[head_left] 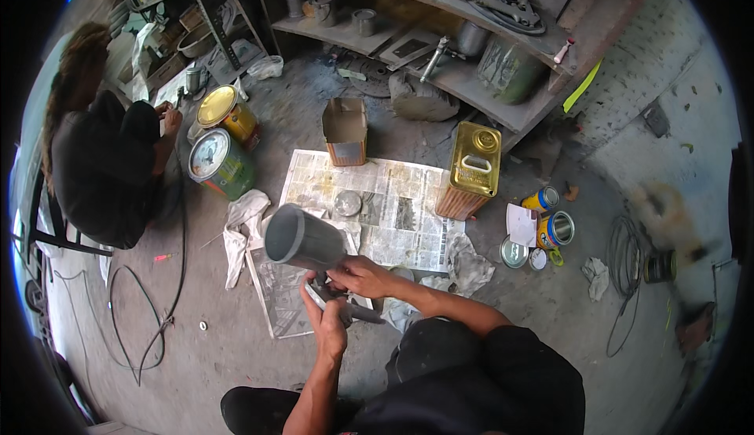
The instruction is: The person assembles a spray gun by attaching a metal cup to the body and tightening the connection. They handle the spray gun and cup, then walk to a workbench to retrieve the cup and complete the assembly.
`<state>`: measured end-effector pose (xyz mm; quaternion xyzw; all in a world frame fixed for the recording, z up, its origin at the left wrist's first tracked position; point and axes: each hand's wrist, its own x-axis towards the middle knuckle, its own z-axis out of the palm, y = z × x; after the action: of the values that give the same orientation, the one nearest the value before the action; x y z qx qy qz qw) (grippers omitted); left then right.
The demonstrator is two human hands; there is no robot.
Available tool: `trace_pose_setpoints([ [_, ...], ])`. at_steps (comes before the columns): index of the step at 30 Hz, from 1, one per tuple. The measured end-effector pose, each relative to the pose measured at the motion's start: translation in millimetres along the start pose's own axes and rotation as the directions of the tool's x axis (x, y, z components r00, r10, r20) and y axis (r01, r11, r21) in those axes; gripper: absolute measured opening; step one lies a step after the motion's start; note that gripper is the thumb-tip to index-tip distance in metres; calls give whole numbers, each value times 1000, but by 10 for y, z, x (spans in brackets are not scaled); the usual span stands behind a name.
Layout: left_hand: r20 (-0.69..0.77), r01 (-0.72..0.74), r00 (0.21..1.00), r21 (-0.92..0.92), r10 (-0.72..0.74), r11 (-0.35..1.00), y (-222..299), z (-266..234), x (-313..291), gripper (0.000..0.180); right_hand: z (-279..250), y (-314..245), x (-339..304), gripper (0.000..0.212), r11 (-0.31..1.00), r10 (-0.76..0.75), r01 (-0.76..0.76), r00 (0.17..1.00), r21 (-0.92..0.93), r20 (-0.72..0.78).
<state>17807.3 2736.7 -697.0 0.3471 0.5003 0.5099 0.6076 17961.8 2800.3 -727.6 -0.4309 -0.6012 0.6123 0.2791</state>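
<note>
Above the newspaper (400, 235) I hold a paint spray gun. Its large dark grey cup (310, 239) tilts up and to the left. My left hand (330, 315) is closed around the gun's body from below, with a pale metal part showing at the fingers. My right hand (357, 276) is closed at the joint between cup and gun, and its fingertips are partly hidden. A dark handle sticks out to the right beneath my right wrist. Just beyond the cup, a round clear lid (348, 202) lies on the newspaper.
A cut-open tin (345, 140) and a gold rectangular can (473, 172) stand at the paper's far side. Paint cans (220, 160) stand left, near a crouching person (102, 168). Small yellow-blue tins (555, 229), rags (470, 266) and a coiled cable (626, 278) lie right; shelves (440, 11) behind.
</note>
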Motion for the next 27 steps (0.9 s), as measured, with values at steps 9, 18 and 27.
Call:
trace_pose_setpoints([
  [9,-17,-34,999,106,36,994,-133,-189,184,65,97,-231,-212,110,952,-163,217,955,-214,247],
  [18,52,-246,969,201,241,948,781,-731,432,92,-27,-671,-352,57,888,-242,286,956,-359,164],
  [27,-48,-398,914,91,403,913,784,-626,514,88,134,-649,-332,69,895,-141,173,984,-411,106],
])
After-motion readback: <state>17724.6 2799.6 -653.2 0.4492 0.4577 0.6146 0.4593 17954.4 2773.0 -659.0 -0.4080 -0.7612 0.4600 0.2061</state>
